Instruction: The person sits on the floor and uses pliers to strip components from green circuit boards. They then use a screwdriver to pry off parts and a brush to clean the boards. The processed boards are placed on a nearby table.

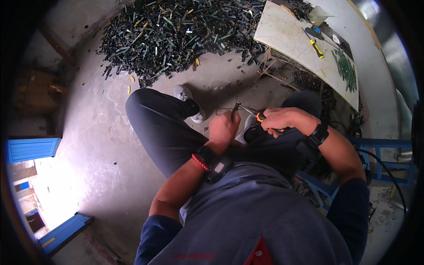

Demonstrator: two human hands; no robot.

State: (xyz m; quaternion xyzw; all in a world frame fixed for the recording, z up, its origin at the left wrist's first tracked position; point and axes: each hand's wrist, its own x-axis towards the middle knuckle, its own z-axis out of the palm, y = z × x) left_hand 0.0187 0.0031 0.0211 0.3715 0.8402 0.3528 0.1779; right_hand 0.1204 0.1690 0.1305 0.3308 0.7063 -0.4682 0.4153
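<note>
In front of my lap, my left hand (222, 129) is closed around a small dark narrow piece (236, 110), whose tip sticks up past the thumb. My right hand (289, 120) grips a screwdriver (259, 116) by its orange and black handle. The thin metal shaft points left, and its end meets or nearly meets the top of the dark piece. Most of that piece is hidden in my left fingers, so its exact kind does not show.
A large heap of dark and green strips (176, 37) covers the floor ahead. At right, a pale tabletop (287, 33) bears a yellow and black tool (316, 49), green strips (344, 68) and a clear container (319, 16). Blue metal framing (388, 176) stands at my right.
</note>
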